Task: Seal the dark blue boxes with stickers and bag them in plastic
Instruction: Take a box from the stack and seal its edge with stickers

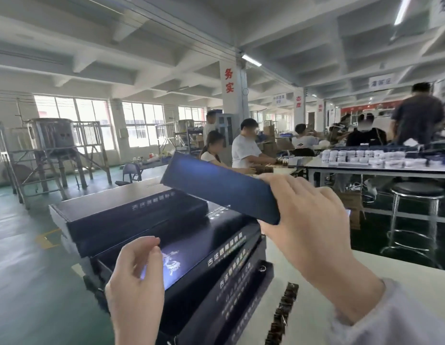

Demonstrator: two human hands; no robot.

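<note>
The right hand [313,220] grips one dark blue box [216,185] by its near end and holds it tilted in the air above the pile of boxes [131,220]. The left hand [135,277] hovers over the near part of the pile, fingers loosely curled, holding nothing. I judge the work is at an early point: no sticker shows on this box and no plastic bag is in view. A dark strip [282,317], maybe stickers, lies on the table [391,267], right of the pile.

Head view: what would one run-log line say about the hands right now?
right hand: grips raised dark blue box | left hand: empty, by box stack
</note>
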